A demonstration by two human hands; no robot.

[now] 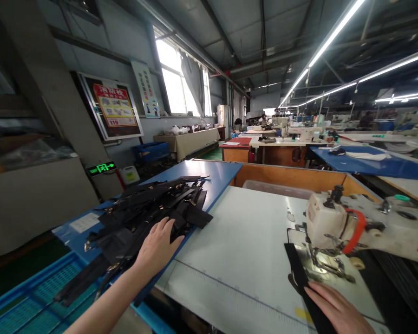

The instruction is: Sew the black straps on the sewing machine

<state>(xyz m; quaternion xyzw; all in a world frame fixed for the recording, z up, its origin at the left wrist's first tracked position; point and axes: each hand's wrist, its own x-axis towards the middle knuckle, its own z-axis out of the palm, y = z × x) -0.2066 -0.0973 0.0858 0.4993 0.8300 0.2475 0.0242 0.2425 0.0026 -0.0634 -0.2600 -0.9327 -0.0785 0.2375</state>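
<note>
2 bare hands, 1 sewing station in view. Far left, 1 green exit sign [101, 168] on a concrete pillar; below it, low down, 1 blue plastic mesh crate [31, 297] by the bench. Next to the crate, blue board [209, 174] w/ 1 heap of black straps [142, 222], brass buckles [107, 266] on them, too overlapped for exact count, approx a dozen+. Some strap ends hang past the board's near edge toward the crate. L hand [156, 246] open, palm down, fingers spread, resting on top of heap, not gripping. Btwn heap and mach., wide open stretch of white work table [230, 250], only a ruler line along near side. Behind it, 1 pale plastic tub [275, 189]. R hand [334, 308] open, fingers flat on 1 black strip [299, 273], strip lying on table just left of presser foot [320, 262] of 1 white industrial sewing machine [337, 222], orange belt [357, 230] on mach. head. Strip runs off table's near side under R hand. More sewing stations far back, 1 blue-topped table [355, 160] right.
</note>
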